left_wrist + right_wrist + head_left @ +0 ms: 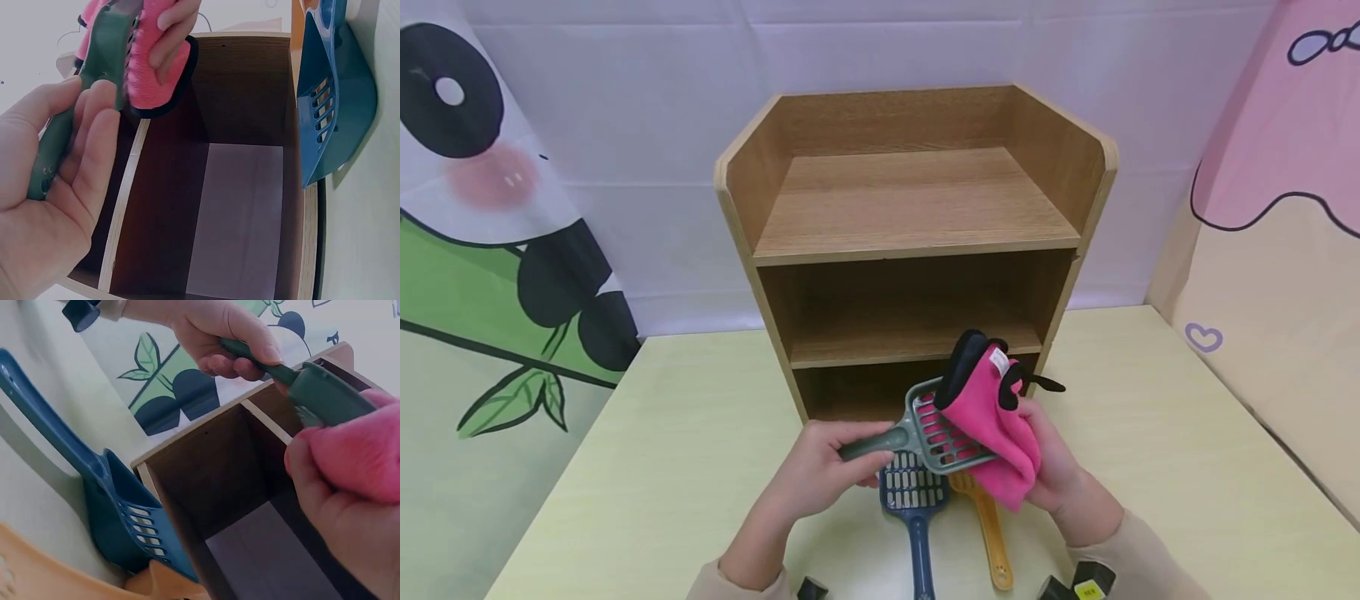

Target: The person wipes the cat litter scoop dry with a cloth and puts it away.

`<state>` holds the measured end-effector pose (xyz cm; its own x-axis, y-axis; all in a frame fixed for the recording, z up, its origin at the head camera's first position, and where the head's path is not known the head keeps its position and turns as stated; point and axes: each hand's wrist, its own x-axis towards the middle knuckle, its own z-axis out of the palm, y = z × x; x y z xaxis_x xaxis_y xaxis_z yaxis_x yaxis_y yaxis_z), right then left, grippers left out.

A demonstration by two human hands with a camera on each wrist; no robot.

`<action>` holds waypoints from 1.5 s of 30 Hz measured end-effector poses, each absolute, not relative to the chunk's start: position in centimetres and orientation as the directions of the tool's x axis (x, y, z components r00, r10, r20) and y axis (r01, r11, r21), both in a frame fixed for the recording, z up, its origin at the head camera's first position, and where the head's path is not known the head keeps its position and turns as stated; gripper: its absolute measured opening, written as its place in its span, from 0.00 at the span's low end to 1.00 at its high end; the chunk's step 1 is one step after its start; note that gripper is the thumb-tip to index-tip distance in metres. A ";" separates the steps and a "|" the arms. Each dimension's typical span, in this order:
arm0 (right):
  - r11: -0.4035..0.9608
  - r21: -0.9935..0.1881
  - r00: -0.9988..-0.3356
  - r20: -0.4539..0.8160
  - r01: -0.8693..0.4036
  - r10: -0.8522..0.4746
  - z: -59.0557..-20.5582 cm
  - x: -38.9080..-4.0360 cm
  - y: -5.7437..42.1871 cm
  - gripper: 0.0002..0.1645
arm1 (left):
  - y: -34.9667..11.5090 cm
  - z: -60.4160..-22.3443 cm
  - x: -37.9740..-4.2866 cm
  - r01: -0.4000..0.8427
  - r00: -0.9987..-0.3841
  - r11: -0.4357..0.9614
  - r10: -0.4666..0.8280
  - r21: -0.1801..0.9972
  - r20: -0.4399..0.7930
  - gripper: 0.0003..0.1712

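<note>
Here, above the blue scoop [919, 537], my left hand [820, 467] pinches the green scoop [913, 428]; the pink cloth [988, 408] my right hand [1060, 471] grips against it could, I think, snag and twist it loose.

There are three scoops [912, 435], one cloth [992, 407], one cabinet [917, 204].

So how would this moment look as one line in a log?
left hand: grips green scoop by handle | right hand: holds pink cloth against it | table: blue scoop, orange scoop | behind: wooden shelf
</note>
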<state>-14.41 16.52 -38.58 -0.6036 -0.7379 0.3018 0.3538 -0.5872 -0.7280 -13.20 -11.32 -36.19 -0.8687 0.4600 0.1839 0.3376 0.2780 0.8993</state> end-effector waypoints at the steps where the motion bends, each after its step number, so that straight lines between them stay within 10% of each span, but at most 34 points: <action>1: -0.565 -0.760 -0.647 0.259 0.322 -0.717 -38.6 -14.4 16.6 0.26 | -11.3 -36.1 -13.2 0.337 -0.872 0.299 0.457 0.893 0.176 0.19; 7: -0.321 -0.926 -0.892 -0.033 0.197 -0.452 -38.1 -14.2 16.7 0.15 | -11.2 -36.0 -13.0 0.376 -0.880 0.420 0.441 0.826 0.177 0.19; 12: -0.179 -0.977 -0.961 -0.060 0.111 -0.268 -37.8 -14.2 16.5 0.18 | -11.1 -35.9 -12.8 0.429 -0.879 0.498 0.423 0.754 0.221 0.19; 45: 0.423 -0.897 -0.991 0.094 -0.127 -0.099 -33.9 -13.4 22.2 0.26 | -14.4 -31.8 -10.8 0.736 -0.629 0.566 0.370 0.372 0.684 0.19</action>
